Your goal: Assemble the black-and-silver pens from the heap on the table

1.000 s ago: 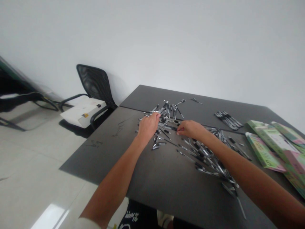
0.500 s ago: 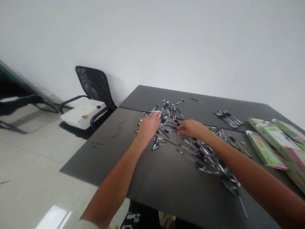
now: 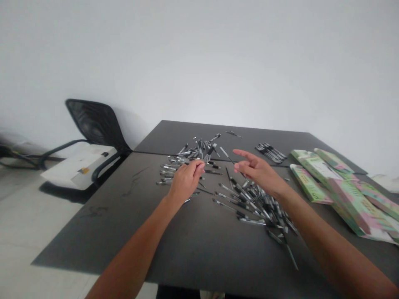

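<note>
Pens crowd the dark desk in two loose heaps; where exactly do they lie?

One heap spreads at right, under and beside the right hand. The left heap lies beyond the left hand. A tidy row sits far right, near green boxes.

What has just changed?

The right hand, its fingertips together among pens mid-desk half a second ago, has moved rightward to the far edge of the right heap. Its index finger now stretches out, well apart from the thumb.

Is anything in it?

A slim pen slants at the thumb; whether gripped or slipping free, one cannot tell. The spread fingers suggest the mid-desk pick is over and a pen is being let go.

And the left hand?

Its fingers press together at the left heap's near side, slightly right of their earlier spot. Whether they pinch a pen cannot be told.

Beyond?

A black chair at far left, bearing a white box.
</note>
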Motion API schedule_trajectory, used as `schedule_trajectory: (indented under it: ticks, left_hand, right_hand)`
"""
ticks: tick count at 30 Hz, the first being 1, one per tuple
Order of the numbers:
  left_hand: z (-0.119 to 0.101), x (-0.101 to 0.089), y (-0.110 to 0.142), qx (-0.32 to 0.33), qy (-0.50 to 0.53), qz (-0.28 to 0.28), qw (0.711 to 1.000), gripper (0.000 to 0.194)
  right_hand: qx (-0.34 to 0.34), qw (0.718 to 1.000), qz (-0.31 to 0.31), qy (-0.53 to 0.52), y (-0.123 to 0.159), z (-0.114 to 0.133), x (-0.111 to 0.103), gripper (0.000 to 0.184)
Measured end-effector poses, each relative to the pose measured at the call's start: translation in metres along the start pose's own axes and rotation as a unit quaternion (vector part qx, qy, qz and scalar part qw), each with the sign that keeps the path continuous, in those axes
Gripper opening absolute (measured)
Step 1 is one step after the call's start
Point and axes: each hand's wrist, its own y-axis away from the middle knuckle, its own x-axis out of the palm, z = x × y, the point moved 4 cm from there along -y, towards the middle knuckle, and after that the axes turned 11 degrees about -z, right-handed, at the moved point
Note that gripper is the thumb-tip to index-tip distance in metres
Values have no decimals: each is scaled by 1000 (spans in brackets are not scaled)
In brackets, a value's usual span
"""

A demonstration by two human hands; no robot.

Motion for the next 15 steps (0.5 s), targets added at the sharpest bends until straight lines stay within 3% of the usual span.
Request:
schedule_trajectory:
  ticks: [2,5,7,11,15]
  left_hand:
    - [-11,4,5,28,17,8,999,29]
    - [-25,9,13,64,35,22,997,27]
    - [-32,11,17,82,41,30,995,27]
    - [-45,13,22,104,42,51,992,27]
    - [-59,13,26,129,35,85,987,29]
  right_hand:
    - [67,987,0,-146,18,-3,-7,63]
    - [117,952,-14,-283,38,-12,-18,30]
    - [144,927,-23,-345,47,-19,-24,20]
    - [166,890,-33,-423,56,-24,-35,31]
    - [109,910,-84,-391,60,-20,-47,47]
